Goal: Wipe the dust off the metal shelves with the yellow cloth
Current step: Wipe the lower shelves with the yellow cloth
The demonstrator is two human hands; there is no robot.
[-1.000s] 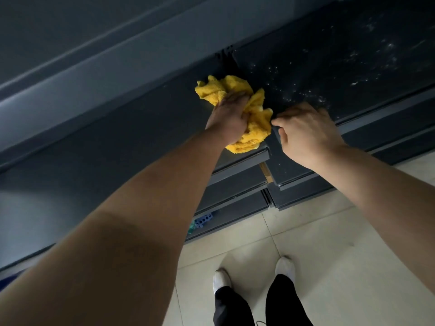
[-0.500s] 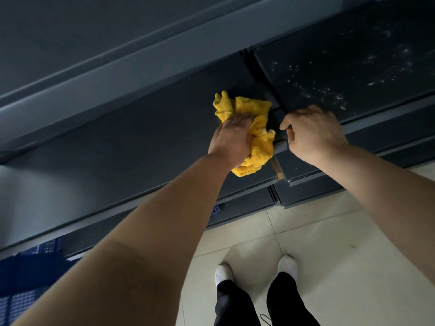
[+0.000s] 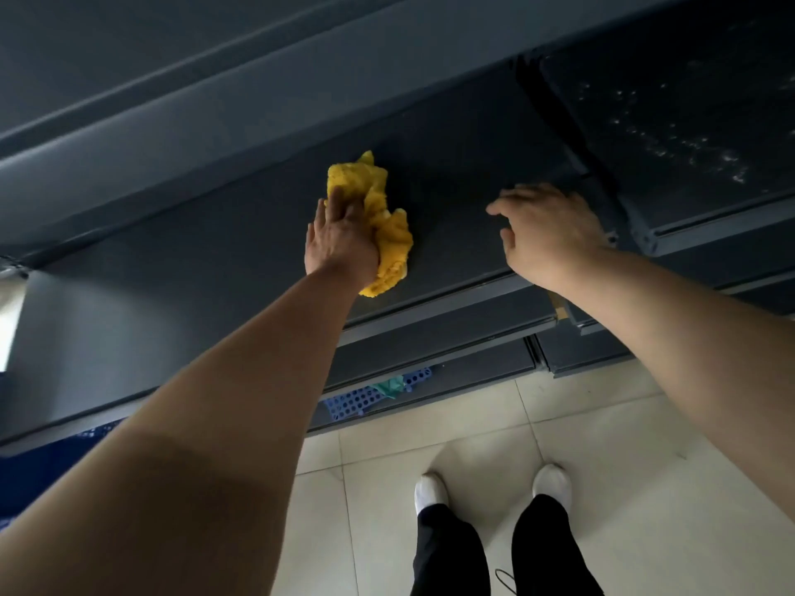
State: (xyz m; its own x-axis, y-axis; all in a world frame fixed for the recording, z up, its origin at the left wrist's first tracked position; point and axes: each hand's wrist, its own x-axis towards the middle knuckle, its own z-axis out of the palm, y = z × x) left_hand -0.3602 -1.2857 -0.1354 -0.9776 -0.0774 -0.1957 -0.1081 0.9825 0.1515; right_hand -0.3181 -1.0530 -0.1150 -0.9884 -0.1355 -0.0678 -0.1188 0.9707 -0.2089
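The yellow cloth (image 3: 387, 225) is a soft, nubbly rag bunched into a lumpy wad. It lies on the flat top of a dark grey metal shelf (image 3: 215, 260), towards its right half. The left hand (image 3: 340, 238) lies over it with fingers stretched out fairly straight, pressing it against the smooth matte metal; most of the cloth bulges out on the thumb side. The right hand (image 3: 546, 234) is released, fingers spread and loosely bent, resting near the shelf's front lip, apart from the cloth.

A dark gap divides this shelf from the neighbouring shelf (image 3: 688, 135) on the right, whose surface is flecked with pale dust. Lower tiers with folded metal edges step down below, and a blue perforated plastic basket (image 3: 370, 395) shows between two of them. The floor (image 3: 473, 432) is glossy pale tile, with white shoes (image 3: 430, 492) and black trouser legs on it.

Half a second ago the cloth sat against the gap between the shelves; it has since slid left. The right hand, then curled at the shelf edge, has opened.
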